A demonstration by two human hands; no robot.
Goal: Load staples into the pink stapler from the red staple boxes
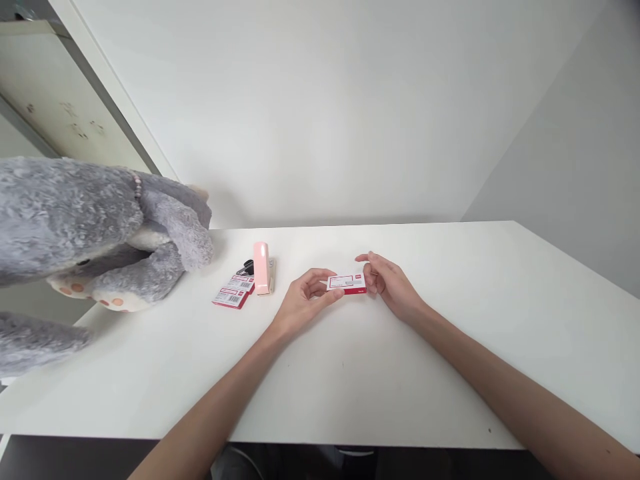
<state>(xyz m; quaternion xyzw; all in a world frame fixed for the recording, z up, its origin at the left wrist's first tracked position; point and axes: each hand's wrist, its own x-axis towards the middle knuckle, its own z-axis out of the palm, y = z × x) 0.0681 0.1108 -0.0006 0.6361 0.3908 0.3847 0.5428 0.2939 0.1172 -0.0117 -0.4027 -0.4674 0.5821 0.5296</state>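
My left hand [309, 293] pinches the left end of a small white-and-red staple box [347, 284], with the thumb along its near side and the fingers behind. The box is held just over the white table, its printed face up. At the box's right end is my right hand [393, 280], index finger stretched out and the other fingers loosely curled. Whether those curled fingers touch the box end, I cannot tell. Left of my hands stands a pink stapler [261, 268]. Beside it lie two similar white-and-red boxes [231, 295] and a black object [247, 268], partly hidden behind the stapler.
A big grey plush toy [150, 233] leans over the left side of the white table [380, 380]. Behind the table rises a plain white wall [320, 120]. The table's near edge runs just in front of my body.
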